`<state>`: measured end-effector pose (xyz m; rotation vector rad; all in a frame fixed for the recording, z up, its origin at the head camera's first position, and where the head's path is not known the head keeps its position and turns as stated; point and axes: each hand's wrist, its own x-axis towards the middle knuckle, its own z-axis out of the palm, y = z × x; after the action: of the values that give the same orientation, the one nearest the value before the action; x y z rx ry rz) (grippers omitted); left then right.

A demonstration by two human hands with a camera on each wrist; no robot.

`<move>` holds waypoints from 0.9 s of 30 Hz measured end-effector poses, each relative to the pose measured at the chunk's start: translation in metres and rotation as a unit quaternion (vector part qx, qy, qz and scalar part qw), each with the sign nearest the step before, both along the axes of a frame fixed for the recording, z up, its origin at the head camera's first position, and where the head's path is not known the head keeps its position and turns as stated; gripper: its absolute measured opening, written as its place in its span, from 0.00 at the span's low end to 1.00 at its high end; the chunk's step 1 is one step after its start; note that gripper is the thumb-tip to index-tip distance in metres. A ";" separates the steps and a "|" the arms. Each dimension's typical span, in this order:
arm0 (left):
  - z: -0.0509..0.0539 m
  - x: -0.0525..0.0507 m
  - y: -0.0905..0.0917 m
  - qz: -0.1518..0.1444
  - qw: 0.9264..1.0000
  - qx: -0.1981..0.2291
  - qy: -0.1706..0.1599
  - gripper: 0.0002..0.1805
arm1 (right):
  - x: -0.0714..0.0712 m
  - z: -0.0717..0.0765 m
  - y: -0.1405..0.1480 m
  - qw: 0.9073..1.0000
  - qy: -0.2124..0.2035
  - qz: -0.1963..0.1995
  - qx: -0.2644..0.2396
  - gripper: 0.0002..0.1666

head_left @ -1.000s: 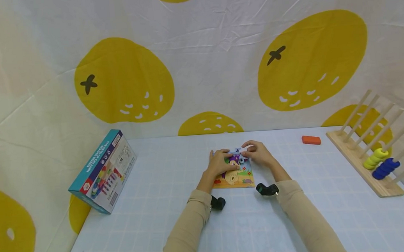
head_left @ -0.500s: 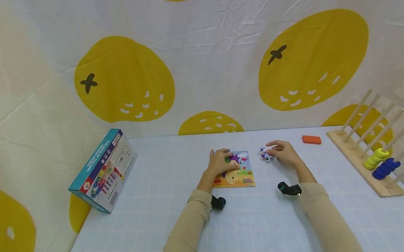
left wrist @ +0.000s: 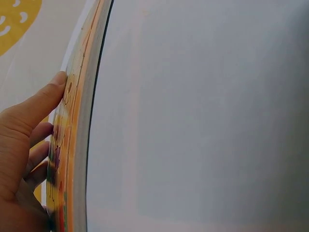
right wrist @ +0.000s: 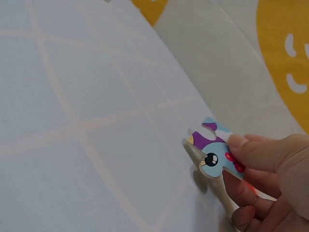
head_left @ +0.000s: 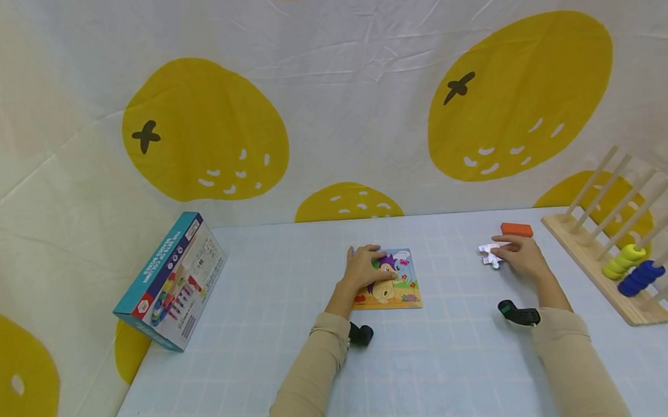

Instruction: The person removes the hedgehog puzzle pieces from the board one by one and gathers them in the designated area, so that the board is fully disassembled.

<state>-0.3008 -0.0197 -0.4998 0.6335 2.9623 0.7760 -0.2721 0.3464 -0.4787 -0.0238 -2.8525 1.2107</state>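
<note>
On the table lies a square picture puzzle (head_left: 398, 291) with a purple-haired cartoon figure. The left hand (head_left: 363, 271) rests on its left part, thumb and fingers spread; in the left wrist view the thumb of this hand (left wrist: 29, 130) lies on the puzzle's face (left wrist: 72, 125). Well to the right of the puzzle, the right hand (head_left: 525, 258) pinches a loose jigsaw piece (head_left: 490, 256). Seen from the right wrist, the right hand (right wrist: 265, 179) has thumb and fingertips on one edge of the piece (right wrist: 212, 150), which shows a printed eye and purple and light blue patches.
An orange-red block (head_left: 516, 229) lies just behind the right hand. Farther right stands a wooden peg rack (head_left: 606, 267) with yellow beads (head_left: 623, 262) and blue beads (head_left: 640, 279). A blue and white box (head_left: 182, 277) stands at the left. A patterned cloth (head_left: 361, 103) hangs behind the table.
From the puzzle's top right, the right hand has moved right with the pinched piece, close to the orange-red block. The left hand has stayed on the puzzle.
</note>
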 end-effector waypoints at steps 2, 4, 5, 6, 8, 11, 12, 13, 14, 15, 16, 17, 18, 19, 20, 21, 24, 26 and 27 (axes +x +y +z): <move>0.000 0.000 0.000 -0.001 1.000 0.001 -0.001 0.36 | 0.001 -0.002 0.006 1.000 -0.008 -0.020 0.002 0.28; 0.000 0.000 0.000 0.000 1.000 0.000 0.000 0.36 | 0.002 -0.003 0.011 0.999 -0.013 -0.038 0.003 0.29; 0.000 0.000 0.000 0.000 1.000 0.001 -0.001 0.36 | 0.003 -0.003 0.013 0.999 -0.018 -0.044 0.002 0.29; 0.001 0.000 0.000 0.001 1.000 0.002 -0.002 0.36 | 0.003 -0.004 0.014 0.999 -0.021 -0.049 0.001 0.28; 0.001 0.000 0.000 0.002 1.000 0.002 -0.003 0.36 | 0.003 -0.004 0.017 0.998 -0.023 -0.055 0.006 0.28; 0.001 0.000 0.001 0.002 1.000 0.004 -0.002 0.36 | 0.004 -0.003 0.019 0.998 -0.027 -0.050 0.006 0.28; 0.001 0.000 0.000 0.002 1.000 0.005 -0.002 0.36 | 0.003 -0.003 0.020 0.998 -0.026 -0.047 0.009 0.28; 0.001 0.000 0.000 0.002 1.000 0.005 -0.002 0.36 | 0.003 -0.002 0.020 0.999 -0.025 -0.045 0.013 0.27; 0.001 0.000 0.001 0.002 1.000 0.005 -0.002 0.36 | 0.003 -0.002 0.020 0.999 -0.028 -0.044 0.013 0.27; 0.001 0.001 0.001 0.002 1.000 0.006 -0.001 0.36 | 0.003 -0.003 0.020 0.998 -0.031 -0.043 0.015 0.27; 0.001 0.001 0.001 0.002 1.000 0.005 -0.002 0.37 | 0.003 -0.003 0.020 0.998 -0.035 -0.042 0.017 0.27; 0.002 0.001 0.001 0.002 1.000 0.005 -0.002 0.37 | 0.003 -0.003 0.019 0.998 -0.034 -0.041 0.020 0.26; 0.002 0.001 0.001 0.002 1.000 0.004 -0.002 0.37 | 0.002 -0.004 0.019 0.998 -0.035 -0.040 0.022 0.26; 0.002 0.001 0.001 0.003 1.000 0.003 -0.001 0.36 | 0.002 -0.005 0.019 0.998 -0.038 -0.040 0.022 0.26; 0.002 0.001 0.000 0.003 1.000 0.003 -0.001 0.37 | 0.002 -0.005 0.018 0.998 -0.044 -0.040 0.022 0.27; 0.002 0.001 0.000 0.003 1.000 0.002 -0.001 0.37 | 0.002 -0.006 0.018 0.998 -0.050 -0.041 0.020 0.29; 0.001 0.001 0.000 0.002 1.000 0.002 -0.002 0.36 | 0.003 -0.005 0.015 0.996 -0.073 -0.037 0.020 0.36; 0.001 0.001 0.000 0.002 1.000 0.003 -0.003 0.36 | 0.004 -0.004 0.013 0.996 -0.084 -0.027 0.030 0.41; 0.001 0.001 0.000 0.001 1.000 0.003 -0.003 0.36 | 0.005 -0.004 0.011 0.995 -0.087 -0.021 0.037 0.43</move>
<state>-0.2995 -0.0196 -0.4990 0.6259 2.9572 0.7848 -0.2676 0.3575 -0.4823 -0.1949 -3.0268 1.1486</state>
